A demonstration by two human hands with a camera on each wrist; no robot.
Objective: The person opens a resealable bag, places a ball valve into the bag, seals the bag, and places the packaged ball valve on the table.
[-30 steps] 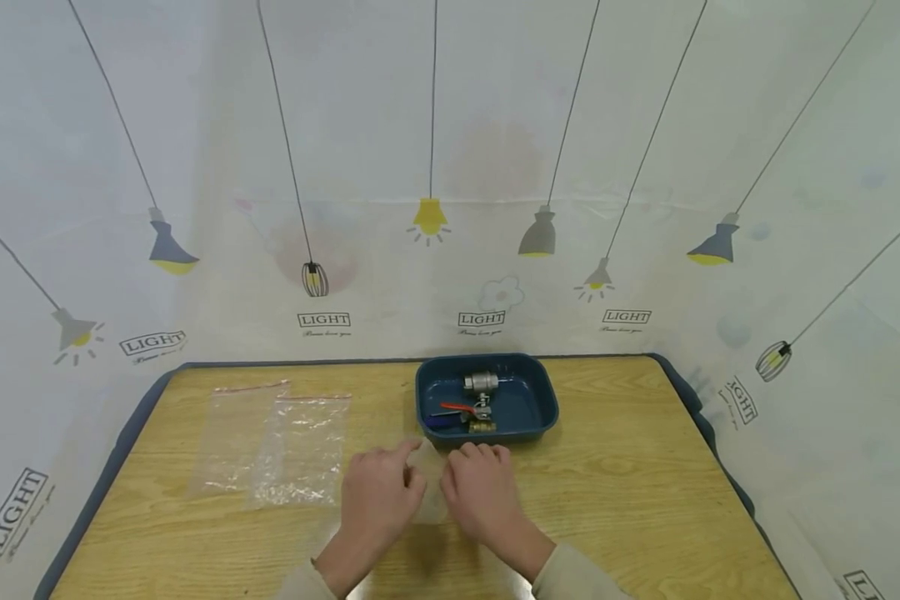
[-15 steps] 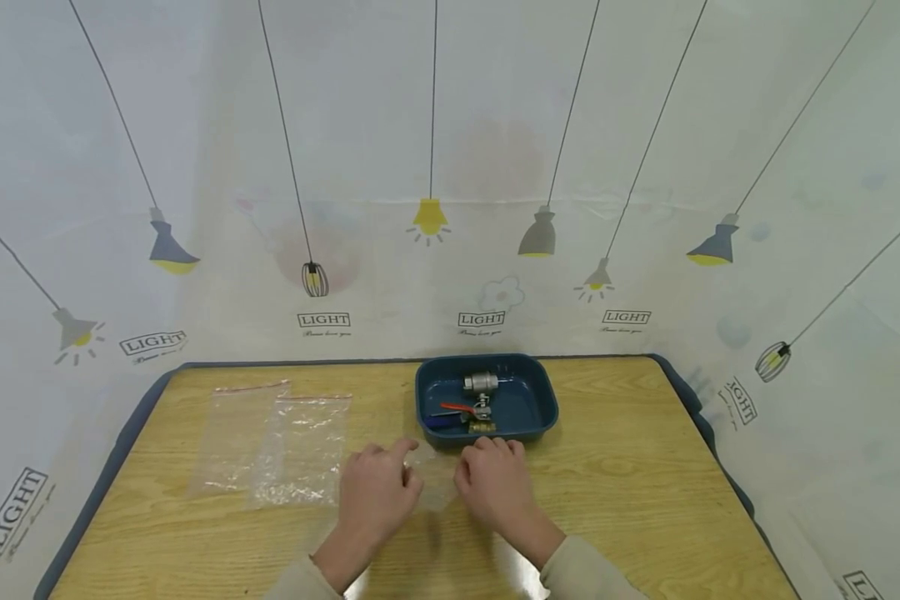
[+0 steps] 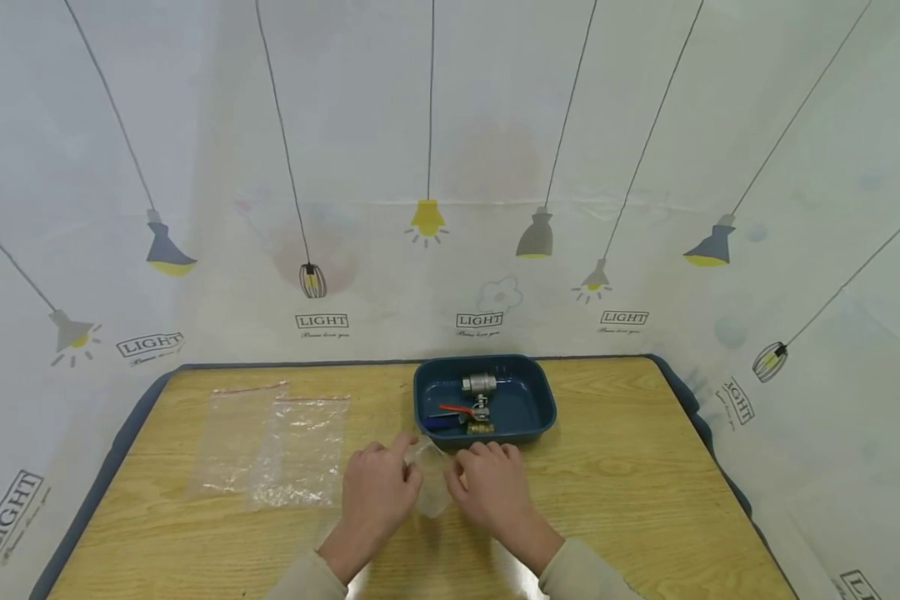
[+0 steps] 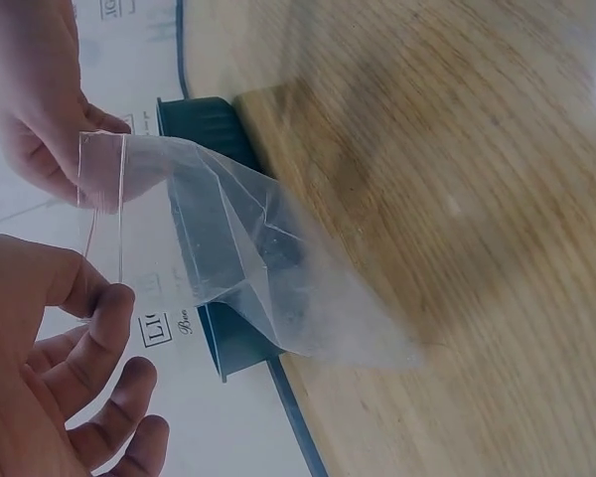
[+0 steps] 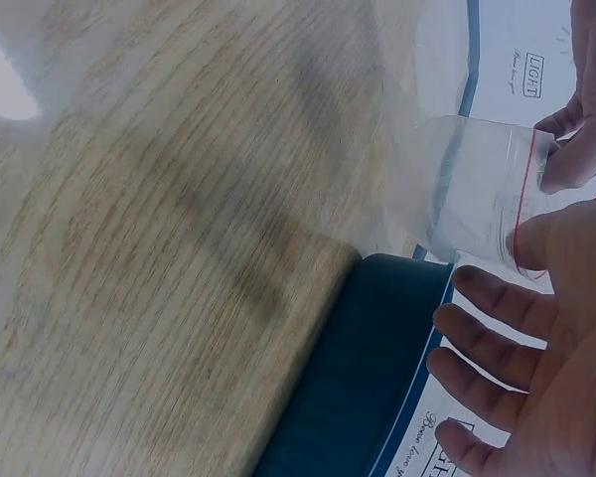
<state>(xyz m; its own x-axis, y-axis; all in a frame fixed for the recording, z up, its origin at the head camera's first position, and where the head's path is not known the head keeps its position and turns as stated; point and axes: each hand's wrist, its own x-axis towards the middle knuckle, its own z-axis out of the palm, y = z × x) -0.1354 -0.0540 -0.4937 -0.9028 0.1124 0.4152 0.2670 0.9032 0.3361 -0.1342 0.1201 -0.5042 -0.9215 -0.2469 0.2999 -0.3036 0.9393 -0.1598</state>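
Note:
A clear zip-lock bag (image 4: 228,248) with a red line at its zip hangs between the two hands, mouth up, in front of the blue tray. My left hand (image 3: 378,492) pinches one top corner between thumb and forefinger, its other fingers loosely bent. The opposite corner is pinched by my right hand (image 3: 489,487), whose remaining fingers (image 5: 492,348) spread apart below. The bag's body is creased and holds nothing visible, and its lower corner hangs close over the table.
Behind the hands, the blue tray (image 3: 528,429) holds a red-handled valve (image 3: 480,410), a steel fitting (image 3: 480,382), a brass piece (image 3: 481,427) and a blue-handled item (image 3: 442,422). Two flat zip-lock bags (image 3: 303,450) lie overlapping on the wooden table (image 3: 630,500) at left.
My hands first drew apart, the right one moving rightward, then came slightly closer again. The bag between them turned from edge-crumpled to stretched, and now bows open a little.

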